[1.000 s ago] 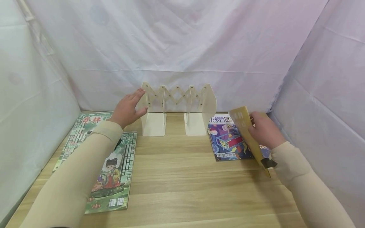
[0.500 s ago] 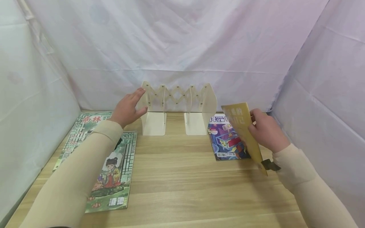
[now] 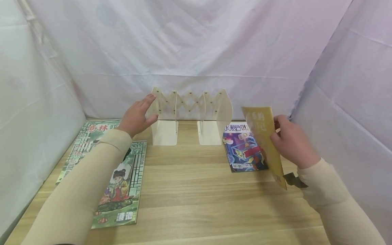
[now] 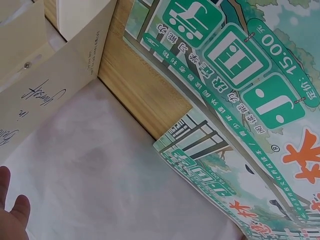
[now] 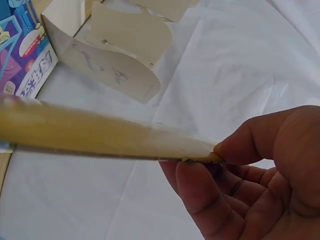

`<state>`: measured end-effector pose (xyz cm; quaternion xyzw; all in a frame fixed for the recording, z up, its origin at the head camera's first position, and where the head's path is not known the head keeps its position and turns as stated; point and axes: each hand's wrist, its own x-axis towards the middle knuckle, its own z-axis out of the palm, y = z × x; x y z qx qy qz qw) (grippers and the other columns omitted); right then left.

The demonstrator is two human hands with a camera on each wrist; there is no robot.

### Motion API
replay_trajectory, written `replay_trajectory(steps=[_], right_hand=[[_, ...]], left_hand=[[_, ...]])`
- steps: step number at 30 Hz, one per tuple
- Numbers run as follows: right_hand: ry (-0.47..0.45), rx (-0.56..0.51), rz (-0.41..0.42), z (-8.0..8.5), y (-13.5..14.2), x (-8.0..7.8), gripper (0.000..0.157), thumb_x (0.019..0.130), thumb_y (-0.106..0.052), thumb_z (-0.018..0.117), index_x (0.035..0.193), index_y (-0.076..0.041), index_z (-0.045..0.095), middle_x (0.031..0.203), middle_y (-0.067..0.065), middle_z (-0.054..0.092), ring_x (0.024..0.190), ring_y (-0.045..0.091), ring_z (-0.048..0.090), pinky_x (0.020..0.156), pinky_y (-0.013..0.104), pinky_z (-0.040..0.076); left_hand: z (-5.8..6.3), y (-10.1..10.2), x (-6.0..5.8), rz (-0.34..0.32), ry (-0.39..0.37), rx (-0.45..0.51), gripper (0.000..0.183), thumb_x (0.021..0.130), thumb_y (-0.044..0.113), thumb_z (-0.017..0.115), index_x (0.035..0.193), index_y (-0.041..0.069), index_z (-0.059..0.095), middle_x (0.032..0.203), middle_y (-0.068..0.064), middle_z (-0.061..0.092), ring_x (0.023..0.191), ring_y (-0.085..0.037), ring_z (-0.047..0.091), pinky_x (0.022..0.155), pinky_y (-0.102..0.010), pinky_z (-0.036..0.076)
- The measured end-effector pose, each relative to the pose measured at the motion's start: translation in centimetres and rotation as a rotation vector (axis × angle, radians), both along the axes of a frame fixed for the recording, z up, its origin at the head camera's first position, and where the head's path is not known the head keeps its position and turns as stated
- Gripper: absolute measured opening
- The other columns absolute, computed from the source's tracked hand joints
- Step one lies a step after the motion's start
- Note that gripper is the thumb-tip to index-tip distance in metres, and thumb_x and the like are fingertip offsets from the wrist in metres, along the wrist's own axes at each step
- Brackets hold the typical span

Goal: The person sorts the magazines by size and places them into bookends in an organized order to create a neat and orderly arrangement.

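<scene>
A thin yellow booklet [image 3: 263, 139] with pale lettering is pinched along its right edge by my right hand [image 3: 292, 141]. It stands tilted above the table, overlapping a purple magazine [image 3: 245, 149] in the head view. In the right wrist view the booklet [image 5: 100, 132] appears nearly edge-on, between thumb and fingers. A white expandable book rack [image 3: 165, 134] with a scissor lattice stands at the back centre. My left hand [image 3: 137, 115] is beside the rack's left end panel, fingers extended, fingertips right at its edge. In the left wrist view that panel [image 4: 55, 87] carries handwriting-style print.
Two green illustrated magazines lie overlapping at the left: a rear magazine [image 3: 82, 139] and a front magazine [image 3: 122, 200], partly hidden by my left sleeve. A white cloth [image 3: 190, 51] hangs behind and at both sides of the wooden table [image 3: 190, 204].
My right hand has shifted slightly right and up with the yellow booklet, whose cover has turned more toward the head camera. My left hand has stayed by the rack.
</scene>
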<state>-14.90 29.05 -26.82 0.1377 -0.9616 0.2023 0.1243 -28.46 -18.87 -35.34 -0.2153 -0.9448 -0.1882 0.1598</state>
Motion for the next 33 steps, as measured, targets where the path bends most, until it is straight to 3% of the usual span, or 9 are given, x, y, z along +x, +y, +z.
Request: replay_trajectory(steps=[10,25,33], right_hand=[[0.012,-0.023,-0.039,1.5,-0.8,1.5,0.026,0.088,0.001,0.046,0.114,0.004,0.048,0.104,0.020,0.063,0.077,0.030,0.066,0.055,0.036,0.049],[0.091,-0.079,-0.012,3.1,-2.4,3.6,0.028,0.090,0.001,0.050,0.117,0.004,0.051,0.103,0.020,0.066,0.080,0.032,0.067,0.057,0.030,0.053],[0.137,-0.118,0.004,3.3,-3.8,3.8,0.027,0.090,0.001,0.050,0.116,0.002,0.053,0.104,0.017,0.067,0.084,0.031,0.069,0.058,0.028,0.054]], left_hand=[[-0.1,0.0,-0.1,0.007,-0.022,0.016,0.074,0.094,0.033,0.063,0.156,0.008,0.030,0.162,-0.010,0.025,0.140,-0.042,0.035,0.112,-0.058,0.031],[-0.1,-0.1,0.0,0.005,-0.019,0.023,0.074,0.095,0.033,0.063,0.156,0.008,0.030,0.163,-0.009,0.025,0.135,-0.046,0.039,0.109,-0.060,0.035],[-0.1,0.0,0.0,0.013,-0.021,0.018,0.073,0.095,0.033,0.063,0.156,0.008,0.031,0.162,-0.009,0.025,0.134,-0.047,0.040,0.108,-0.061,0.036]])
